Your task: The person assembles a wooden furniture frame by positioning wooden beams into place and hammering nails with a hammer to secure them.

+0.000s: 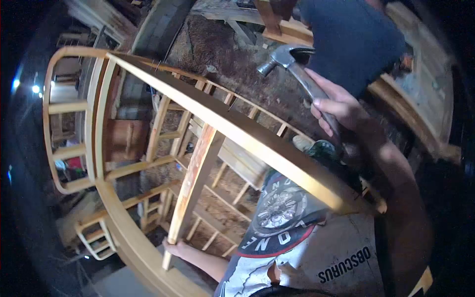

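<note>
My right hand, raised at the upper right, is wrapped round the handle of a claw hammer. The hammer's metal head points up and left, held above the wooden frame and apart from it. Low in the view, my left hand grips a narrow wooden slat near its lower end; most of its fingers are hidden. The slat's upper end meets the underside of a long pale wooden rail, which slants down to the right. Its lower end meets a curved wooden rail.
Another person in a dark blue shirt is at the upper right. Several unfinished wooden frames stand behind and below the slat. At left is a rounded wooden frame. Planks and a bench lie at the right.
</note>
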`<state>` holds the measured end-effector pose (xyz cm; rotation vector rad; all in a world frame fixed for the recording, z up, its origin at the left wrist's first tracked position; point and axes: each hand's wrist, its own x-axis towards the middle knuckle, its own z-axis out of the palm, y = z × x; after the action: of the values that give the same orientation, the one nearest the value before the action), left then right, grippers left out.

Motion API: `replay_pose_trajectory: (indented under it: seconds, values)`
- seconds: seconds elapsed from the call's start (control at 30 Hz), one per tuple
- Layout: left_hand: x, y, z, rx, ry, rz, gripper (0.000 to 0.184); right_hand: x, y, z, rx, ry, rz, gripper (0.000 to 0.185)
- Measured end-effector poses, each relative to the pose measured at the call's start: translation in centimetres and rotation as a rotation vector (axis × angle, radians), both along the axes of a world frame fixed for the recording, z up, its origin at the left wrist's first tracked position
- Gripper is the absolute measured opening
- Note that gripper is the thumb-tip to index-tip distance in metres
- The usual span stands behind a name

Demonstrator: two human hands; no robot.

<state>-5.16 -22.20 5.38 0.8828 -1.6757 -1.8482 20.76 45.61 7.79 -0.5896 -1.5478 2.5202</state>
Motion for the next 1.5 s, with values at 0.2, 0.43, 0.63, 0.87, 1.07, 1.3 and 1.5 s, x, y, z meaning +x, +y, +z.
replay_pose_trajectory:
  seconds: [0.2,0.43,0.63,0.87,1.07,1.3,1.5]
  values:
    - [0.6,3.1,1.6,0.017,-0.117,0.027,0.032,-1.6,-1.1,-2.9,-0.114,0.104,0.114,0.074]
    - [0.3,2.6,1.9,0.019,-0.137,0.043,0.032,-1.0,1.6,-1.0,-0.159,-0.119,-0.294,0.073]
    - [0.3,1.8,2.4,-0.007,-0.147,0.043,0.032,-1.7,-1.9,-2.0,-0.212,-0.033,0.18,0.073]
    - [0.8,1.9,2.2,-0.015,-0.176,0.04,0.033,-1.4,1.2,-3.7,-0.096,-0.073,-0.279,0.078]
    - [-0.1,1.7,2.5,-0.05,-0.18,0.001,0.033,-1.4,-2.1,-2.7,-0.235,0.056,0.068,0.075]
    - [0.2,1.7,2.2,-0.047,-0.199,0.008,0.034,-2.0,-0.2,-3.2,-0.119,0.0,-0.241,0.077]
    - [0.2,0.9,2.0,-0.105,-0.199,-0.054,0.035,-1.1,-1.1,-4.2,-0.167,0.075,-0.002,0.076]
